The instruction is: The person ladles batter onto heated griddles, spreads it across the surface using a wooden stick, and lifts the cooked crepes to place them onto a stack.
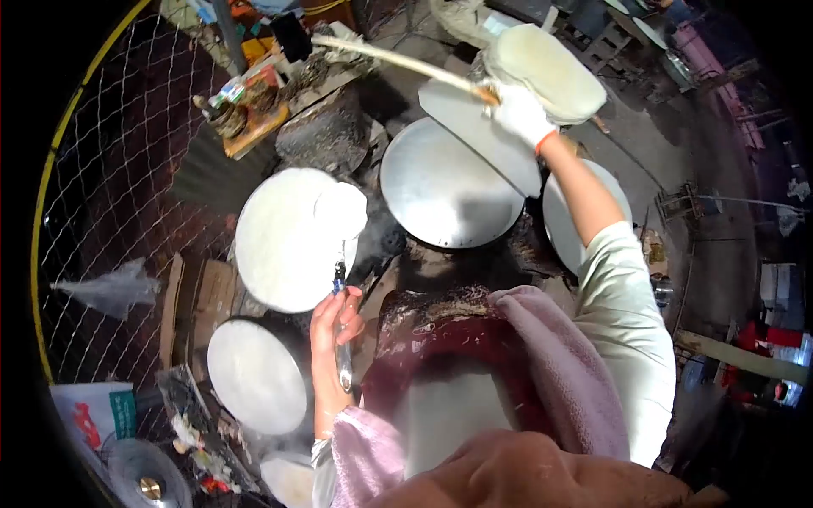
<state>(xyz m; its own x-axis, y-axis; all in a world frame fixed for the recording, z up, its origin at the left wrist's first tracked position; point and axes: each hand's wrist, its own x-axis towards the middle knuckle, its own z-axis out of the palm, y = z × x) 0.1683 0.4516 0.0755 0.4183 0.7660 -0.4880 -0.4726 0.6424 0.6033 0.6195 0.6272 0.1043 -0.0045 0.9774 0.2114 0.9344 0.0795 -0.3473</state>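
My left hand [337,320] is closed around the metal handle of a ladle [341,212]. Its round bowl, coated white, is over the right part of a round pan [275,245] covered in a white layer. My right hand [523,117], in a white glove with an orange cuff, grips the end of a long wooden stick [398,59] that points to the upper left. Beside the glove, a thin pale sheet [470,127] with a straight lower edge partly covers a shiny metal pan [449,190]. How the sheet is held cannot be made out.
A stack of pale round sheets [546,72] lies beyond my right hand. More white-covered rounds are at the lower left [257,377] and under my right forearm [584,207]. Wire mesh fencing [110,169] runs along the left. A cluttered ledge [254,118] stands at the back.
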